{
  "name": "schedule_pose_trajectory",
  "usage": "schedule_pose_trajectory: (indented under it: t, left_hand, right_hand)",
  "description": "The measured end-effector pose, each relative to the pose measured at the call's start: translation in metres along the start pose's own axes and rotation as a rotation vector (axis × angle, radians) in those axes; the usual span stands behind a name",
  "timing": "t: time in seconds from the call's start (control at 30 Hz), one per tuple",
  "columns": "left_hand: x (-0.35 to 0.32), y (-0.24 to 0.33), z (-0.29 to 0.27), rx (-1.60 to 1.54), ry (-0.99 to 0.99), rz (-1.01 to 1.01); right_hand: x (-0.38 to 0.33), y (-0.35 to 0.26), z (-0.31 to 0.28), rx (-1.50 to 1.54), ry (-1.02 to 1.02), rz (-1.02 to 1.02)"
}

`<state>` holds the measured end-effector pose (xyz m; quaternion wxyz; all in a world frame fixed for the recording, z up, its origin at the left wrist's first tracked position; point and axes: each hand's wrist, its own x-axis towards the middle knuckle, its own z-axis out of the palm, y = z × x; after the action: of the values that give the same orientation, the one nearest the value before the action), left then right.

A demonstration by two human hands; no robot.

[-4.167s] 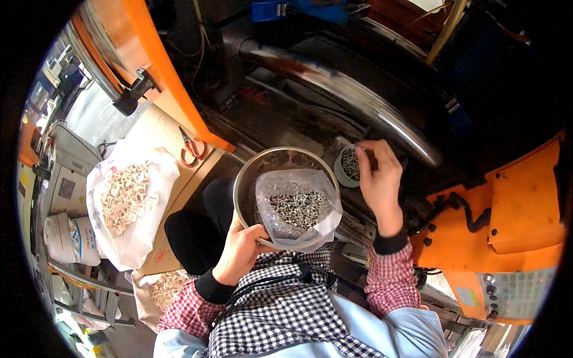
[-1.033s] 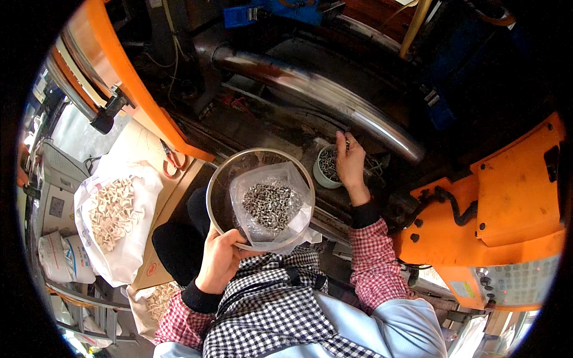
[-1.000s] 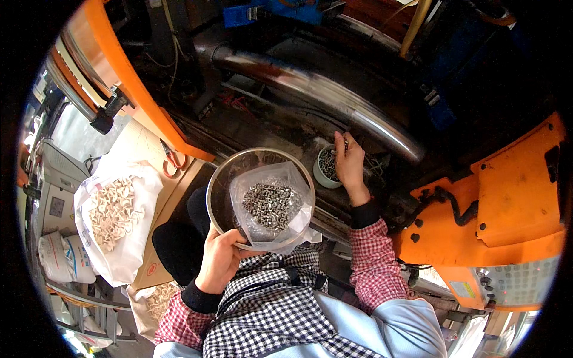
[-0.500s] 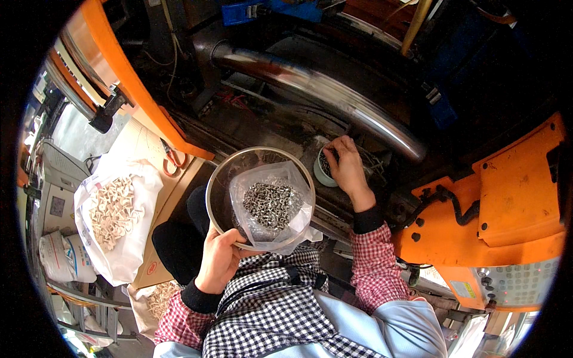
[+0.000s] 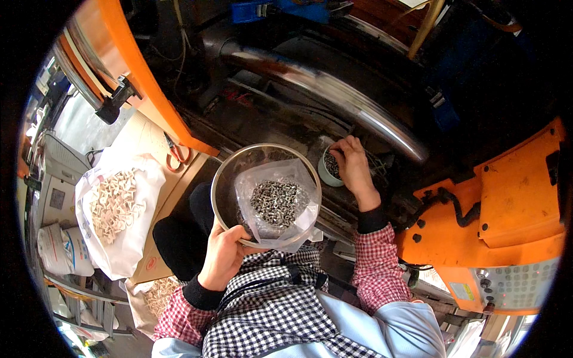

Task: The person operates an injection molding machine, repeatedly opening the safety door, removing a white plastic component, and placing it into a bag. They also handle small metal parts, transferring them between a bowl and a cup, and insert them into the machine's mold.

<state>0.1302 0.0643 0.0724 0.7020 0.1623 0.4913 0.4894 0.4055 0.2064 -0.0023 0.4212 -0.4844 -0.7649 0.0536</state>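
My left hand (image 5: pixel 222 253) grips the near left rim of a round metal bowl (image 5: pixel 219 179). In the bowl lies a clear plastic bag (image 5: pixel 243 185), spread open, with a heap of small shiny metal parts (image 5: pixel 277 204) in it. My right hand (image 5: pixel 356 169) is closed over the right rim of a small pale green cup (image 5: pixel 327 175). Its thumb reaches over the cup's mouth; the other fingertips are partly hidden. Small dark metal pieces (image 5: pixel 332 162) show inside this cup, which stands on the dark machine bed.
A thick polished metal bar (image 5: pixel 334 89) crosses beyond my hands. Orange machine guards (image 5: pixel 459 232) rise at right, with another orange frame (image 5: pixel 134 65) at left. On cardboard to my left sit a white bag (image 5: pixel 122 262) of beige pieces and orange-handled scissors (image 5: pixel 176 156).
The bowl with its bag has shifted slightly right and up in my left hand. My right hand stays at the cup, its wrist slightly shifted, and more of the cup's contents shows.
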Motion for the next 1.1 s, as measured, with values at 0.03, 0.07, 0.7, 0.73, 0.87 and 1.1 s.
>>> schedule_pose_trajectory:
  t: [0.03, 0.07, 0.7, 0.73, 0.87, 1.1]
  left_hand:
    - [0.0, 0.0, 0.0, -0.005, -0.001, 0.001]
    - [0.0, -0.001, -0.001, -0.01, -0.005, 0.003]
    - [0.005, -0.005, -0.005, 0.027, -0.062, 0.0]
    - [0.005, -0.007, -0.005, 0.022, -0.053, 0.008]
    - [0.003, -0.008, -0.001, 0.0, -0.045, 0.017]
    - [0.0, -0.009, 0.0, 0.007, -0.036, 0.001]
  right_hand:
    - [0.0, 0.0, 0.001, 0.004, 0.01, 0.007]
    - [0.0, -0.001, 0.001, 0.009, 0.021, 0.015]
    - [0.022, -0.064, -0.029, -0.282, 0.003, 0.148]
    - [0.022, -0.08, -0.033, -0.181, 0.025, 0.174]
    - [0.011, -0.146, -0.041, 0.012, -0.368, -0.178]
    - [-0.009, -0.158, 0.011, -0.159, -0.538, -0.318]
